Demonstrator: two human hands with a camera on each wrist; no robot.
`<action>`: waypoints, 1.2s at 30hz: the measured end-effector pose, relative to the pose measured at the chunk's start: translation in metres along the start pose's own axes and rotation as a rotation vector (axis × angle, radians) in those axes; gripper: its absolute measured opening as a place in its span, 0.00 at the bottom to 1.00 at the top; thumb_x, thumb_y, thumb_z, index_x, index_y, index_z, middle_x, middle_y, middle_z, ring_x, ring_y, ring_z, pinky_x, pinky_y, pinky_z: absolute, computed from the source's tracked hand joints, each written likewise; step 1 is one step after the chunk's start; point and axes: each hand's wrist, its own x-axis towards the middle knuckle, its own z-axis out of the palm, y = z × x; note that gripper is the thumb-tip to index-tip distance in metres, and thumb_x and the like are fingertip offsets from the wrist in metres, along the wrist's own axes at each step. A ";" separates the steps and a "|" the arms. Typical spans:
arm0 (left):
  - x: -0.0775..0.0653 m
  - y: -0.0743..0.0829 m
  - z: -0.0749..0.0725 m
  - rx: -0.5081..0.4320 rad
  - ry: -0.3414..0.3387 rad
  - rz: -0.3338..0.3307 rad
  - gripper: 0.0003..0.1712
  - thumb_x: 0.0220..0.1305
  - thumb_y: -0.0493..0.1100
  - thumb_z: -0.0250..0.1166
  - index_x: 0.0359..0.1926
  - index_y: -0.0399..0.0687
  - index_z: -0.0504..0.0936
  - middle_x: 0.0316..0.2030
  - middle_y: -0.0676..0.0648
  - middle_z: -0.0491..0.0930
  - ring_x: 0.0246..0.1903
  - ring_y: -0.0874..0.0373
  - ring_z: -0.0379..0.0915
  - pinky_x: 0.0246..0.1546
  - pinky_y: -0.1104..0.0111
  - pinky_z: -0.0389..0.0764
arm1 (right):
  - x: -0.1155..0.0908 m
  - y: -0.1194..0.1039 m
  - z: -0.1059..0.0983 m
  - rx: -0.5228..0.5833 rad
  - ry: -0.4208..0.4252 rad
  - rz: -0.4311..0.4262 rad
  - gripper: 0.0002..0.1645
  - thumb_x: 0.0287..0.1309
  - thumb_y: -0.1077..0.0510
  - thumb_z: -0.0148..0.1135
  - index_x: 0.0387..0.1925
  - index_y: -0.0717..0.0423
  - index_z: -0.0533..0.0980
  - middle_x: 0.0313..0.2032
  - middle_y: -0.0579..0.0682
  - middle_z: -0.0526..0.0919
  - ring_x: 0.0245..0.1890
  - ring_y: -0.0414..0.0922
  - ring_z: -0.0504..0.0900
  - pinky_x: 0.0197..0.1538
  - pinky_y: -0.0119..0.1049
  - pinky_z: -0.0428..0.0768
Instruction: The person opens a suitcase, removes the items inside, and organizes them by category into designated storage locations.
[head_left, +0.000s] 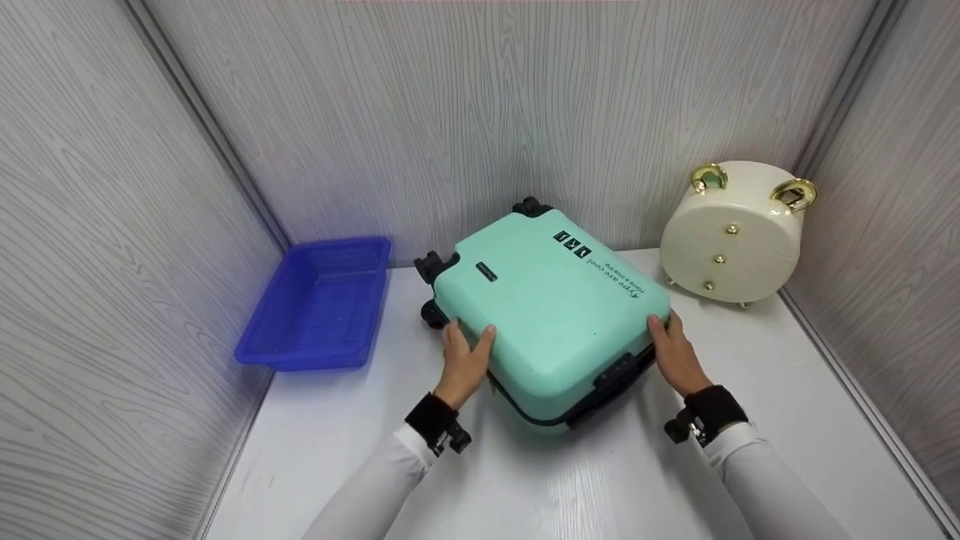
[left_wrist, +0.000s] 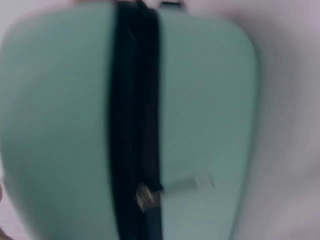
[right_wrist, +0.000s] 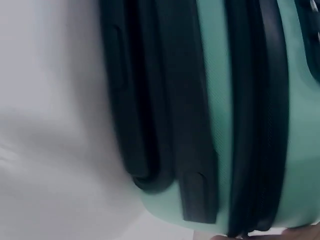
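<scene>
Mid-frame, my left hand (head_left: 463,367) and right hand (head_left: 677,356) have fingers clamped on the suitcase (head_left: 540,307), probably positioning it; the next move likely needs level, two-handed support.

The mint suitcase (head_left: 547,311) reads "Type are cool"; its other lettering (head_left: 572,244) is unclear.

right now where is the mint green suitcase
The suitcase is central in the head view, between the left hand and right hand. It is right of the blue plastic basket and left of the round cream case.
</scene>
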 end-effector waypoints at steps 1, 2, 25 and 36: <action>0.010 -0.002 -0.005 0.004 0.021 0.021 0.54 0.83 0.60 0.57 0.85 0.29 0.40 0.84 0.27 0.41 0.85 0.34 0.41 0.84 0.42 0.51 | -0.004 0.001 0.003 0.011 0.007 0.010 0.58 0.81 0.24 0.29 0.87 0.58 0.27 0.87 0.66 0.36 0.88 0.64 0.41 0.87 0.62 0.46; 0.020 -0.003 -0.011 0.011 0.037 0.035 0.54 0.83 0.59 0.56 0.86 0.30 0.39 0.85 0.28 0.40 0.86 0.34 0.40 0.85 0.43 0.50 | -0.008 0.002 0.007 0.023 0.014 0.025 0.58 0.81 0.24 0.29 0.87 0.58 0.25 0.87 0.67 0.34 0.88 0.64 0.39 0.87 0.62 0.46; 0.105 0.006 -0.062 0.173 0.051 0.053 0.53 0.80 0.63 0.62 0.84 0.32 0.51 0.82 0.29 0.55 0.83 0.38 0.54 0.83 0.48 0.60 | -0.086 -0.011 0.110 0.466 -0.050 0.163 0.53 0.85 0.31 0.37 0.84 0.72 0.49 0.78 0.77 0.63 0.71 0.70 0.76 0.69 0.63 0.79; 0.087 -0.003 -0.061 0.155 0.142 0.085 0.50 0.73 0.63 0.70 0.75 0.30 0.62 0.72 0.29 0.67 0.75 0.38 0.67 0.77 0.48 0.69 | -0.063 -0.003 0.086 0.391 -0.062 0.196 0.54 0.86 0.31 0.35 0.84 0.74 0.45 0.76 0.78 0.62 0.68 0.66 0.78 0.68 0.60 0.79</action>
